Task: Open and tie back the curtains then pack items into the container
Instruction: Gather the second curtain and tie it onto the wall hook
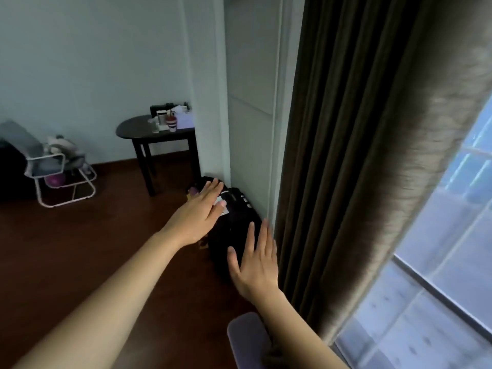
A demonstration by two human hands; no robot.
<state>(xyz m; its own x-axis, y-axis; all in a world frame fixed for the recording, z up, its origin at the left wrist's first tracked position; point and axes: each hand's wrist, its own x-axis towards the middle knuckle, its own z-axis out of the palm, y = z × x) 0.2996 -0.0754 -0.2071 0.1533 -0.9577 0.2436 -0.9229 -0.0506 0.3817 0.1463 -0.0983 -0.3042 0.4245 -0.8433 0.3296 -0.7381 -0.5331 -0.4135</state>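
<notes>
A thick brown curtain (359, 155) hangs gathered at the right, beside a bright window (452, 262). A black suitcase (234, 225) stands on the floor against the white wall corner, left of the curtain. My left hand (199, 214) reaches out with straight fingers over the suitcase's top, empty. My right hand (255, 259) is spread flat in front of the suitcase, close to the curtain's left edge, holding nothing. I cannot tell whether either hand touches the suitcase.
A small dark table (149, 131) with cups and papers stands by the wall. A grey chair (53, 166) with a soft toy is at the left. A purple rounded object (247, 339) sits low, under my right forearm. The floor is dark wood.
</notes>
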